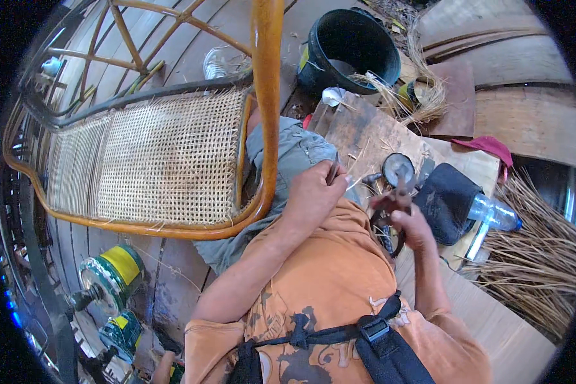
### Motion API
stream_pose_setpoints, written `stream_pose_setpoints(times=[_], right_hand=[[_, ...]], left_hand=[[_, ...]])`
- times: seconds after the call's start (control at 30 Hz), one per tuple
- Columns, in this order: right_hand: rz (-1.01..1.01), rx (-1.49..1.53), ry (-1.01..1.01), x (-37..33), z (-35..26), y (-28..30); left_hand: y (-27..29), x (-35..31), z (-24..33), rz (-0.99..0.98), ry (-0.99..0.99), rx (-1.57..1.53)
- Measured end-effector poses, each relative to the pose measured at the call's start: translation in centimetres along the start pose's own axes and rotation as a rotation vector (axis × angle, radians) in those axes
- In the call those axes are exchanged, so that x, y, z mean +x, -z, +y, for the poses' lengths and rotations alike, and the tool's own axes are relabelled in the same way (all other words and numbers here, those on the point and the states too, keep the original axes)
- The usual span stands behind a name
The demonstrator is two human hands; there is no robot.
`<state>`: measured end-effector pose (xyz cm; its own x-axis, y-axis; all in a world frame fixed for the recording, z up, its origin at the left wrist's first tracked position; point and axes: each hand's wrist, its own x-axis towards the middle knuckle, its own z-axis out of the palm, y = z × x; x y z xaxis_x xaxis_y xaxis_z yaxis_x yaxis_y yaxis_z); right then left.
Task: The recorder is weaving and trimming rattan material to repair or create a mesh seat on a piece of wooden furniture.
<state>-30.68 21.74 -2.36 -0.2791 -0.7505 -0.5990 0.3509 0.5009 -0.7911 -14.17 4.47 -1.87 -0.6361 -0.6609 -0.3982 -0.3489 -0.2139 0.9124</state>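
Note:
My left hand (313, 192) is closed in front of my lap, pinching a narrow dark metal piece (333, 169); its full shape is hidden by the fingers. Over the low wooden board on my right, my right hand (414, 227) is closed round a rust-brown metal hand tool (390, 203), blurred and partly covered. Just beyond that tool lies a small round dish (399, 168) with a pale inside. The woven cane panel (173, 157) of a rattan chair leans across my left side, its glossy curved frame (270, 96) beside my leg. Neither hand touches the chair.
A dark green bucket (313, 61) stands at the far side. Loose cane strands (429, 105) hang near it. On the right are a black pouch (443, 201), a clear plastic bottle (496, 213), a red cap (486, 148) and a cane bundle (537, 249). Green-and-yellow round objects (112, 275) sit lower left.

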Motion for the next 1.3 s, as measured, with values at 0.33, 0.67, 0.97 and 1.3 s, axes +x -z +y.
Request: stream_pose_setpoints(times=[0.33, 0.67, 0.97, 1.3], right_hand=[[-0.041, -0.954, 0.16, 0.4, -4.3, -2.1], [0.039, -0.924, 0.25, 1.0, -3.8, -3.9], [0.158, -0.806, 0.294, 1.3, -2.5, -6.2], [-0.09, -0.72, 0.187, 0.8, -2.9, -3.0]], left_hand=[[-0.6, -0.2, 0.6, -0.027, -0.057, 0.008], [-0.5, -0.3, 1.3, -0.069, -0.015, -0.105], [-1.4, 0.1, 1.7, -0.159, 0.162, -0.475], [-1.0, -0.1, 0.6, -0.196, 0.121, -0.234]])
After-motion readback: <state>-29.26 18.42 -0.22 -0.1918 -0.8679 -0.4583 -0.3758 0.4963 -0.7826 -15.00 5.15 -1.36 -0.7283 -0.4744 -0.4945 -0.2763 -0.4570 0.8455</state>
